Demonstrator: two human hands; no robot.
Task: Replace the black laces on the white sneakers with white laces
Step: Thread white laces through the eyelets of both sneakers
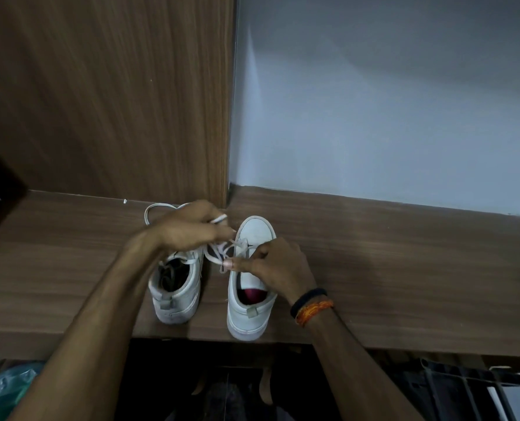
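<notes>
1. Forearms enter from the bottom edge; the right one carries a black band point(308, 297) and an orange thread band point(314, 310) at the wrist.
2. Wooden table point(404, 268) runs across the view, backed by a wood-grain panel point(100, 101) on the left and a pale wall point(389, 101) on the right.
3. Right sneaker point(248, 308), white, stands near the table's front edge, toe pointing away, a red insole visible inside.
4. Left sneaker point(176, 296), white, stands just beside it, toe hidden under the hand; dark laces point(169, 275) lie bundled inside its opening.
5. Left hand point(188, 227) hovers over the left sneaker's toe, fingers curled, pinching a white lace point(219, 219); a loop of the lace trails behind it on the table.
6. Right hand point(280, 265) rests on the right sneaker's tongue area, thumb and forefinger pinching the same lace near the eyelets.
7. Between the hands the lace crosses over the gap between the sneakers.
</notes>
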